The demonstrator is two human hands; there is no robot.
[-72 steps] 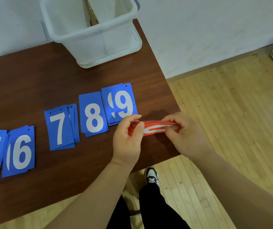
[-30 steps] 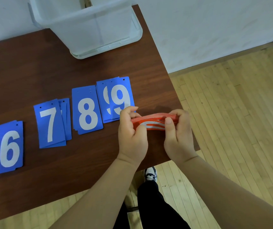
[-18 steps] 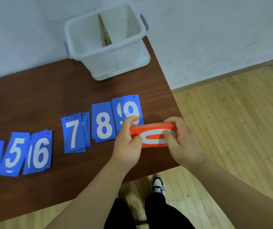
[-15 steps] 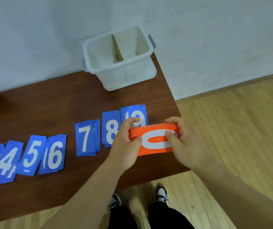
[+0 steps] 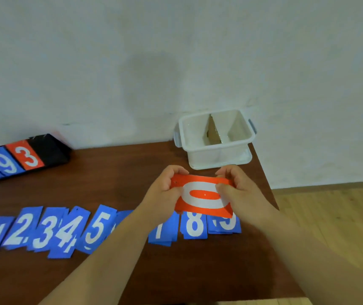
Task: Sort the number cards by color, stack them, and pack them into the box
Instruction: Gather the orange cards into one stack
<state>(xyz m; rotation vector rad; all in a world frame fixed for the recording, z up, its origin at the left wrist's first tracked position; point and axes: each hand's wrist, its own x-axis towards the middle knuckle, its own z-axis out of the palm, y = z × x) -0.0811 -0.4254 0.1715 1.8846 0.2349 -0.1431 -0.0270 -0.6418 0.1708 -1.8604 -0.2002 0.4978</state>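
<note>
both the left hand (image 5: 167, 187) and right hand (image 5: 237, 190) grip the orange card stack (image 5: 202, 195) above the tabletop (image 5: 114, 168). packing step: next carry it to the white box (image 5: 217, 137) at 1 o'clock; blue cards (image 5: 193, 225) remain at 6.

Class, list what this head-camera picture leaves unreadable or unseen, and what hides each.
Head view:
- Blue card between 5 and 7: under the left forearm.
- Blue 9 card: top behind the orange stack.
- Scoreboard: cut by the left edge.
- Orange stack's count: only its face shows.
</note>
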